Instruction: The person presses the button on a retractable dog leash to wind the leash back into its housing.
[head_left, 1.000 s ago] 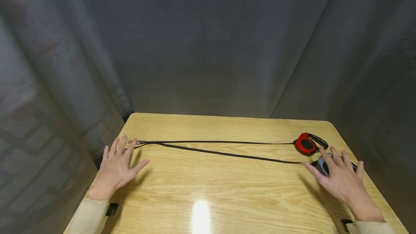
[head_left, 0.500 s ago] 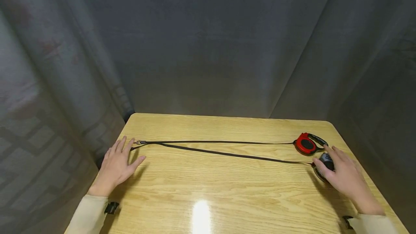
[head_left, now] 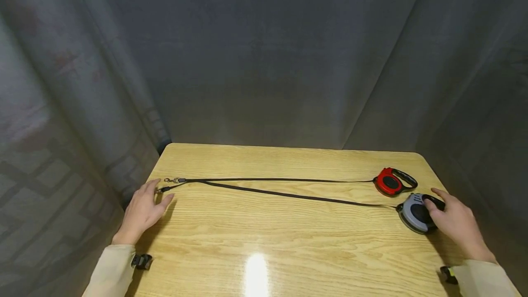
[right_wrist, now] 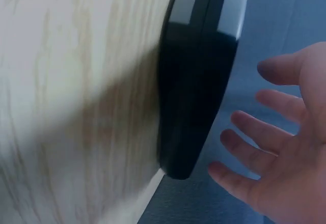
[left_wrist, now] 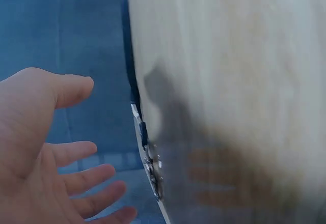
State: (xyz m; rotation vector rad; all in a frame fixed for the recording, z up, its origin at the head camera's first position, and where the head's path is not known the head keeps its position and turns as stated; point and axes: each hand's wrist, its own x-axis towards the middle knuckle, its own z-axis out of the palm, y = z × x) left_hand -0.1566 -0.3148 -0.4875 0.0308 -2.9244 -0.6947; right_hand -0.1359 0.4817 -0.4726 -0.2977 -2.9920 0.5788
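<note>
Two retractable dog leashes lie on the table with their black straps drawn out leftward. At the right are the red leash (head_left: 383, 188) and, nearer me, the grey leash (head_left: 411, 214). My right hand (head_left: 458, 223) hovers by the grey leash's handle, thumb overlapping it in the head view. The right wrist view shows spread fingers (right_wrist: 249, 152) apart from the black handle (right_wrist: 196, 102). At the left end, my left hand (head_left: 142, 210) hovers with fingers spread, holding nothing. Just beyond it lie one metal clip (head_left: 171, 180) and a second clip (head_left: 158, 190), partly behind the fingers.
The upper strap (head_left: 280, 179) and lower strap (head_left: 288, 195) cross near the left clips. The wooden table (head_left: 255, 233) has its left and right edges close to the hands. Dark grey curtains (head_left: 255, 58) hang behind and at both sides.
My right hand has moved right off the grey leash, uncovering its body. My left hand has drawn back slightly toward the left, exposing the metal clips.
</note>
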